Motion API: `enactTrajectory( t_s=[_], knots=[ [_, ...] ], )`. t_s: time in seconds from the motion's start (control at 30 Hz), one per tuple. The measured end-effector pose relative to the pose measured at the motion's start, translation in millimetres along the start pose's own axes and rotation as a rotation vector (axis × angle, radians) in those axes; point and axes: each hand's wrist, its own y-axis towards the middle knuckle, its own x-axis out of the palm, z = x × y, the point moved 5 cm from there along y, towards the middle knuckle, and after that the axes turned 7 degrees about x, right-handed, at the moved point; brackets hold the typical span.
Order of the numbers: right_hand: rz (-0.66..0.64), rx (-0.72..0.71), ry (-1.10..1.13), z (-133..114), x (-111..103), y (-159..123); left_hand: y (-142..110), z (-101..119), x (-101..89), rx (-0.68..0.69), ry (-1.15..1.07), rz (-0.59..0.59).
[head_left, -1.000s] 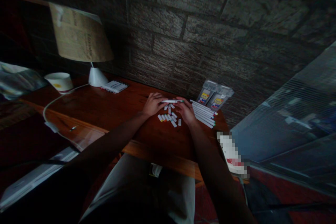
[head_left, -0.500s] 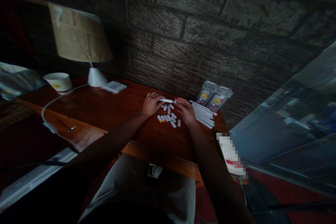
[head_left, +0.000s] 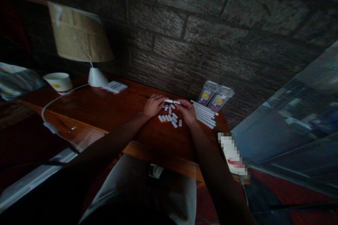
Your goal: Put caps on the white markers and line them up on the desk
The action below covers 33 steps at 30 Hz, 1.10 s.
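My left hand is closed on a white marker, held level above the wooden table. The fingers of my right hand pinch a white marker cap with a green end, at the marker's right tip. Whether the cap is fully seated cannot be made out. Several loose white caps with coloured ends lie on the table below and between my hands. Just right of my right hand, several capped markers lie side by side in a row.
Two clear plastic cases with labels stand against the stone wall. Another set of markers lies near the lamp. A paper cup and a white cord are at the left. A pixelated white object sits at the table's right edge.
The cap in my right hand has come to the marker's tip, and its green end now shows more. My left hand has shifted slightly right. The loose caps and the row of markers have not moved.
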Motion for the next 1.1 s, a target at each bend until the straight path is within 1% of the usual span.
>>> enactTrajectory(
  t_s=[0.17, 0.3, 0.43, 0.57, 0.83, 1.1],
  knots=[
    [-0.001, 0.005, -0.085, 0.5, -0.9, -0.1, -0.8, 3.2, 3.9, 0.032, -0.018, -0.015],
    [-0.024, -0.016, -0.122, -1.8, 1.1, -2.4, -3.2, 2.2, 7.3, 0.005, -0.023, -0.039],
    [-0.039, 0.001, -0.097, 0.9, 3.6, -1.8, -4.1, 0.2, 10.1, 0.007, -0.019, -0.047],
    [-0.041, 0.038, -0.074, 3.4, 3.6, -0.5, -3.0, 0.8, 8.7, 0.03, -0.02, -0.022],
    [-0.084, 0.026, -0.153, 2.4, 2.6, -2.5, -3.0, 1.8, 8.3, 0.05, 0.013, -0.017],
    [-0.056, 0.022, -0.104, 3.0, 1.6, -1.3, -4.1, 2.0, 8.9, 0.113, 0.02, -0.006]
  ],
)
